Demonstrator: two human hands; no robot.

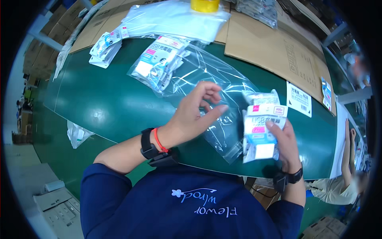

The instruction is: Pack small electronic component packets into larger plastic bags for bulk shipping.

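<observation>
My right hand [285,140] grips a stack of small plastic packs [258,137] by its right side, the thumb lying across the front. Their printed cards are white, blue and pink. To the left, my left hand [199,107] hovers above a large clear plastic bag [223,137], its thumb apart from loosely curled fingers and nothing between them. Whether it touches the film I cannot tell. A second bunch of similar packs [159,61] lies at the far left end of this bag, apparently inside it.
More packs [105,47] lie at the table's far left. At the back are stacked clear bags [167,20] under a yellow tape roll [205,4]. Flattened cardboard [274,47] and a white label sheet [298,99] lie to the right. Another person's arms [349,147] show at far right.
</observation>
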